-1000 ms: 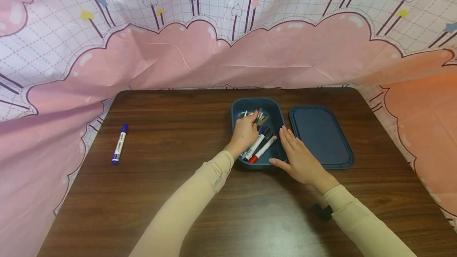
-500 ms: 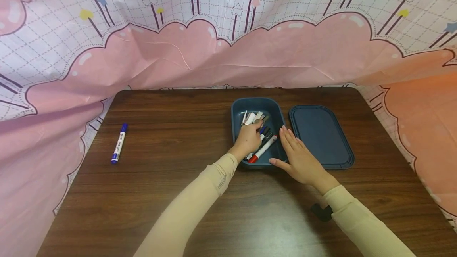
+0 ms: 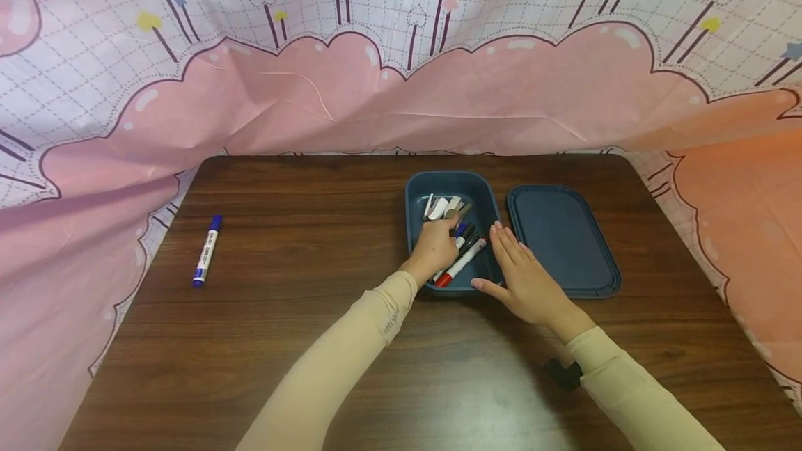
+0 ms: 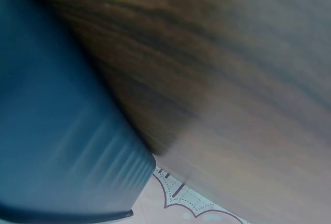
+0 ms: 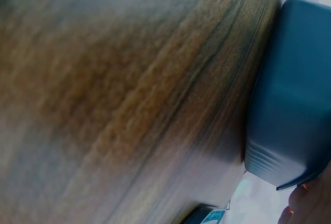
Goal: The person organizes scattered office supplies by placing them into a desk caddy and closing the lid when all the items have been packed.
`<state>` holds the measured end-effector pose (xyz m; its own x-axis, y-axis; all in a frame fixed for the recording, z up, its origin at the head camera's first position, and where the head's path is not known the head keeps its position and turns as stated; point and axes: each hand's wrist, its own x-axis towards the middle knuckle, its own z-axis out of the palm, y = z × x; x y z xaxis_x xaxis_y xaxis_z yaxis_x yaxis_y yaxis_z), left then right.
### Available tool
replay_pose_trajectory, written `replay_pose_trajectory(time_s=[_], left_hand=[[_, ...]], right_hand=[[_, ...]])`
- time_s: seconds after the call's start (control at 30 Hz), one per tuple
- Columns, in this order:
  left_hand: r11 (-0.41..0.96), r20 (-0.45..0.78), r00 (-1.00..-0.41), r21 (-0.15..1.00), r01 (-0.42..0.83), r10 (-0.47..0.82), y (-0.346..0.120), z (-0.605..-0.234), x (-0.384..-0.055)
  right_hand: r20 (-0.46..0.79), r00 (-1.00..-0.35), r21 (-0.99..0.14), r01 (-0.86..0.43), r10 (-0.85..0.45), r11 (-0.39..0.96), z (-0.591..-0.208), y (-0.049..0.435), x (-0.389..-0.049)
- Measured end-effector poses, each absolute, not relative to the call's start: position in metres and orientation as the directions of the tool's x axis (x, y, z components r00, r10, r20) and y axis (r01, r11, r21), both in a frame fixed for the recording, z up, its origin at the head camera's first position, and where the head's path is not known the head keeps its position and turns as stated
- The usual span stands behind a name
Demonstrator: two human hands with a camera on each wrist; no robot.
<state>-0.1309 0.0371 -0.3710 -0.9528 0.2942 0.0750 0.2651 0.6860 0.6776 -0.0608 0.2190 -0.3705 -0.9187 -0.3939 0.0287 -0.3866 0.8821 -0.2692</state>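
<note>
Avoid scattering whiteboard markers point(image 3: 464, 263) by jerking left hand point(image 3: 435, 245), grip indiscernible; brace plastic box point(image 3: 451, 183) with straight-fingered right hand point(image 3: 529, 285).

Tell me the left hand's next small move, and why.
The left hand should probably close gently on the blue-capped marker beside it: it is down among the markers in the open blue box, and the right hand touches the box's side. Any grip is hidden.

One box point(image 3: 481, 209), one lid point(image 3: 562, 239), one table point(image 3: 301, 228), two hands point(image 3: 529, 284), at least four markers point(image 3: 207, 250)
</note>
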Motion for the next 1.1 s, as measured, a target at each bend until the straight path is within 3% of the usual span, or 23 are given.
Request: replay_pose_trajectory(time_s=[0.7, 1.1], left_hand=[[0.631, 0.136, -0.958, 0.727, 0.270, 0.253, 0.034, -0.367, -0.131], [0.608, 0.222, -0.967, 0.753, 0.252, 0.125, 0.031, -0.360, -0.133]], right_hand=[[0.027, -0.917, -0.266, -0.390, -0.398, 0.881, -0.372, 0.219, -0.062], [0.000, -0.915, -0.255, -0.391, -0.404, 0.884, -0.372, 0.219, -0.060]])
